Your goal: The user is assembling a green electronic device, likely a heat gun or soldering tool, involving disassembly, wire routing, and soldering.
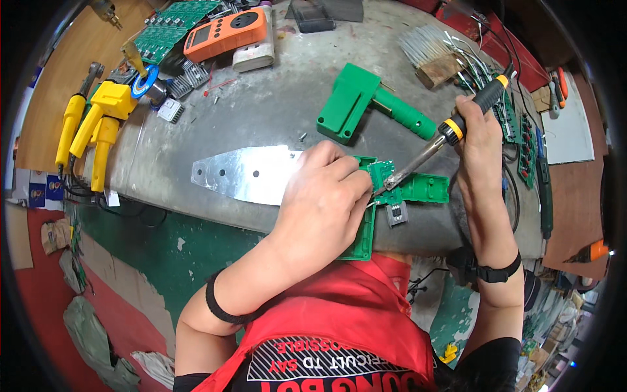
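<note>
Grey worktop (385, 36); silvery plate (245, 185), gun-shaped green casing (349, 101), screw (302, 137) on it.

The clearest print from here is on the black shirt (339, 371) the person wears, showing between the straps of the red apron (353, 294). It's in capitals, and upside down in the head view. Two smaller lines, in red and white, sit on a panel (310, 374) of white diagonal stripes, and the red cloth covers some letters. Nearer the lower edge runs a line of much bigger, heavy red capitals, cut off by that edge. Over on the tabletop (176, 153), the orange meter (222, 36) has markings too small to read. Whatever is on the blue cards (55, 185) at far left is too small as well.
</note>
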A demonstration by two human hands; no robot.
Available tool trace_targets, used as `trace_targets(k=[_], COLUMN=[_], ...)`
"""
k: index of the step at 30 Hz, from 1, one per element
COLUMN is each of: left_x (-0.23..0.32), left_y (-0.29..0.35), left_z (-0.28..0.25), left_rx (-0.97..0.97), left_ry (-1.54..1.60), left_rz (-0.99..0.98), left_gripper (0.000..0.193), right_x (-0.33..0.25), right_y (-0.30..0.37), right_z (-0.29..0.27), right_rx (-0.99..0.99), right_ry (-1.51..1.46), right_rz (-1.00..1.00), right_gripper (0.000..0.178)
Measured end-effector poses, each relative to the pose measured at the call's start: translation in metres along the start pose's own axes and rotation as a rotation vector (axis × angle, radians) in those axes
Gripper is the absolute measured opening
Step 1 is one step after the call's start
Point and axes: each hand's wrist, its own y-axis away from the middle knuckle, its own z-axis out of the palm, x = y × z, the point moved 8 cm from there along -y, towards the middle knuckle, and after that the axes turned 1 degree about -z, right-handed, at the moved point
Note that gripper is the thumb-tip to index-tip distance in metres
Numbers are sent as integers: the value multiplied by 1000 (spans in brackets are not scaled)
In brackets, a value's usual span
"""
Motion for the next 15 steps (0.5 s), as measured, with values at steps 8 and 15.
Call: trace_targets(k=[8, 15], left_x=[0, 0], left_y=[1, 0], left_z=[0, -1], left_rx=[2, 15], left_ry=[-9, 5], left_rz=[-3, 4], left_gripper=[14, 13], right_x=[-5, 8], right_y=[-9, -9], right_z=[-26, -22], right_rx=[92, 49], right_ry=[-45, -70], right_rz=[1, 41], right_gripper=[18, 17])
